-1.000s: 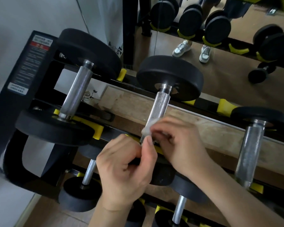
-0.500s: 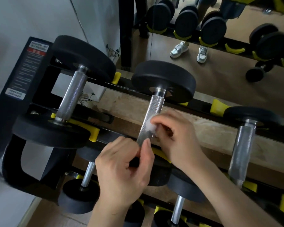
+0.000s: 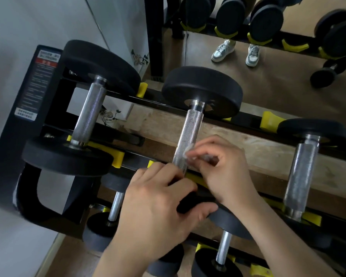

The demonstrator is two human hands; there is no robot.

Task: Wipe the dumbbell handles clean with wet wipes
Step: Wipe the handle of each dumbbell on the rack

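Note:
Three black dumbbells with knurled steel handles lie across the top tier of a rack. The middle dumbbell's handle (image 3: 190, 134) runs toward me. My right hand (image 3: 224, 168) pinches a small white wet wipe (image 3: 188, 151) against the handle's lower right side. My left hand (image 3: 158, 206) grips the near black weight head (image 3: 192, 202) of that dumbbell, its thumb below and its fingers on top by the handle's base. The left dumbbell handle (image 3: 88, 114) and the right dumbbell handle (image 3: 302, 174) lie untouched.
The black rack frame (image 3: 34, 90) with yellow cradles (image 3: 116, 156) holds smaller dumbbells (image 3: 224, 248) on lower tiers below my hands. A mirror (image 3: 268, 47) behind reflects more dumbbells and a pair of sneakers. A white wall stands at the left.
My left hand has dropped from beside the wipe onto the near weight head. My right hand keeps the wipe on the handle, slightly higher and to its right side.

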